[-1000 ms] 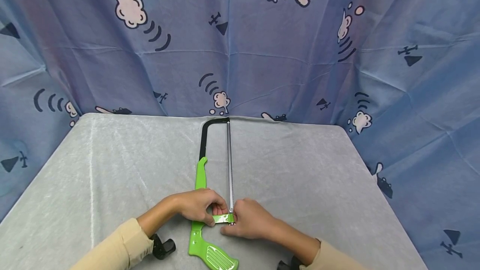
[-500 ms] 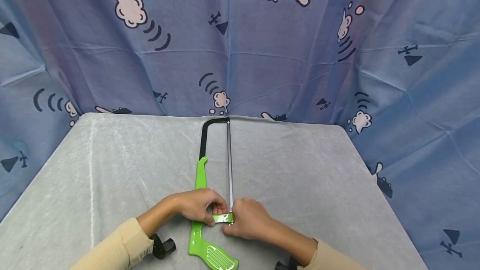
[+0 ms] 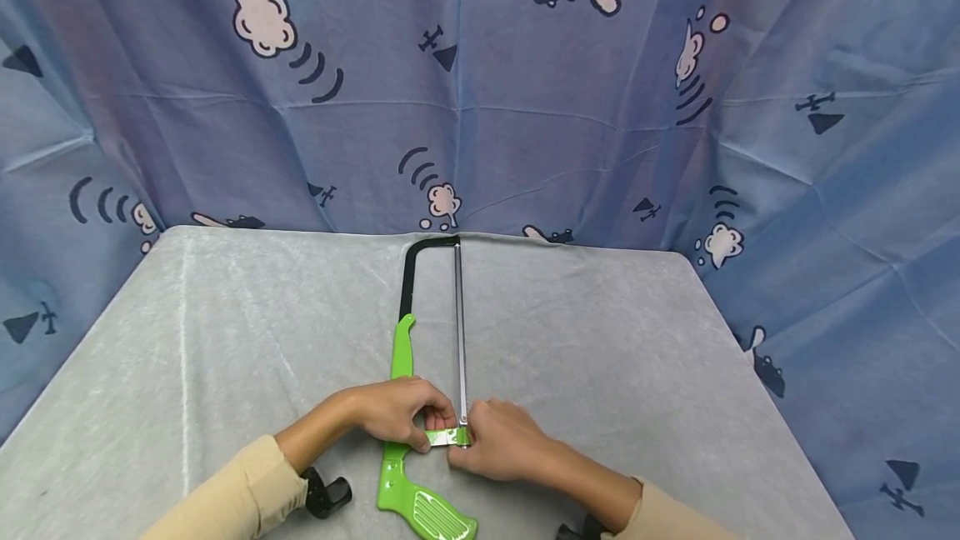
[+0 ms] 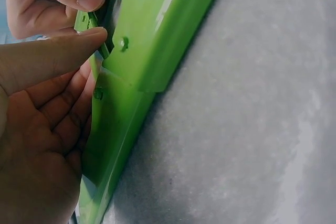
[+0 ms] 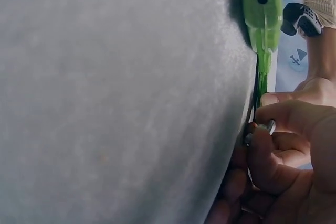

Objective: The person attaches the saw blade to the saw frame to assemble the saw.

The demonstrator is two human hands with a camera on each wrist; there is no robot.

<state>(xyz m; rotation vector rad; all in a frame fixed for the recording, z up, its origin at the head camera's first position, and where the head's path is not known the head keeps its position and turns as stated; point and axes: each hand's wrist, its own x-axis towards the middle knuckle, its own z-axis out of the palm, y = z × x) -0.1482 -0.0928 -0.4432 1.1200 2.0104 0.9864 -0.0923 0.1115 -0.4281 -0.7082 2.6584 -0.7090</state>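
Observation:
A hacksaw (image 3: 402,348) with a green handle and black front frame lies flat on the grey-covered table, its handle toward me. Its silver blade (image 3: 460,332) runs along the right side. My left hand (image 3: 397,408) pinches the short green arm (image 3: 446,437) at the rear of the frame between thumb and fingers. At that arm's outer end, beside the blade's near end, my right hand (image 3: 506,440) pinches a small metal wing nut (image 5: 271,126) between thumb and forefinger. Its fingers mostly hide the nut in the head view.
The grey cloth-covered table (image 3: 600,340) spreads to both sides of the saw. Behind it hangs a blue patterned curtain (image 3: 510,140). A black wrist device (image 3: 327,496) sits under the left sleeve.
My right hand has turned slightly at the nut, its thumb shifting a little right and up. The left hand and the hacksaw stay where they were.

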